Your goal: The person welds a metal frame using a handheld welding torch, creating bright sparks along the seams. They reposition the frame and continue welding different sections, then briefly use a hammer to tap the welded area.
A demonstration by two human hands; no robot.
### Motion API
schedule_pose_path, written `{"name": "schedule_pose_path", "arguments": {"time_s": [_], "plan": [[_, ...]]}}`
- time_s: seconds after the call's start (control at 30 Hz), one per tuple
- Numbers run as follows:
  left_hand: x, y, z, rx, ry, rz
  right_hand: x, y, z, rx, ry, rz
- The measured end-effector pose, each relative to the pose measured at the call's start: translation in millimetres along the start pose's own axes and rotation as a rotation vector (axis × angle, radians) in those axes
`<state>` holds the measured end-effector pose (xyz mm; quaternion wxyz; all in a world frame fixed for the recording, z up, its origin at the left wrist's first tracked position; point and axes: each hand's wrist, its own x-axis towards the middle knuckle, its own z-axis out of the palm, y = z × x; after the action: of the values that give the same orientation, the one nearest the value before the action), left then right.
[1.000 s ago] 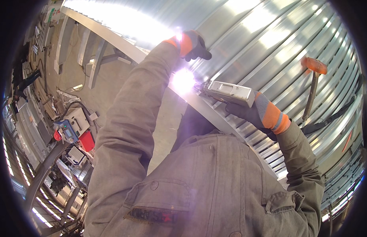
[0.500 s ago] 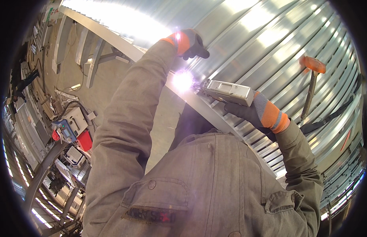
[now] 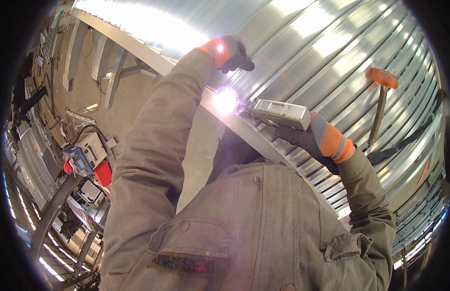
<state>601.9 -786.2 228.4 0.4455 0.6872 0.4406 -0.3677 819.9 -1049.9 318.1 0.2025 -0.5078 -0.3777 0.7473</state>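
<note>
My right hand [image 3: 322, 139], in an orange, grey and black glove, is wrapped round a welding gun [image 3: 283, 114] with a silver, box-shaped body. Its nozzle points left at a glaring white-violet weld spot [image 3: 225, 100] on the edge of a long metal rail [image 3: 251, 137]. The glare hides the joint itself. Just beyond the spot, my left hand [image 3: 230, 54], gloved alike, is curled low over the ribbed metal panel [image 3: 302, 58]. Its fingers are bent, and whatever lies under them is hidden.
An orange-headed hammer [image 3: 381, 109] lies on the panel at the right, near a black strap or hose [image 3: 404, 143]. Curved metal legs [image 3: 101, 58] stand at the upper left. A blue-and-white machine [image 3: 84, 157] with a red part and cables sits at the left on the floor.
My left hand has shifted very slightly left. The welding gun and the bright spot stay almost where they were.
</note>
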Motion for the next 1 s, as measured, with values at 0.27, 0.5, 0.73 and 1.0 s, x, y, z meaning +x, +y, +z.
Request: {"name": "schedule_pose_path", "arguments": {"time_s": [0.27,0.5,0.73,1.0], "plan": [[-8,9,-3,0.033,-0.023,-0.036,-3,-1,-2,-0.004,0.003,0.052],[-9,3,3,-0.009,0.001,-0.002,-6,-5,0,0.034,0.015,0.043],[-12,0,15,-0.034,0.092,-0.012,-6,-7,-2,-0.068,0.019,0.09],[-35,15,27,-0.047,0.213,0.038,-3,-22,-5,-0.199,0.003,0.054]]}}
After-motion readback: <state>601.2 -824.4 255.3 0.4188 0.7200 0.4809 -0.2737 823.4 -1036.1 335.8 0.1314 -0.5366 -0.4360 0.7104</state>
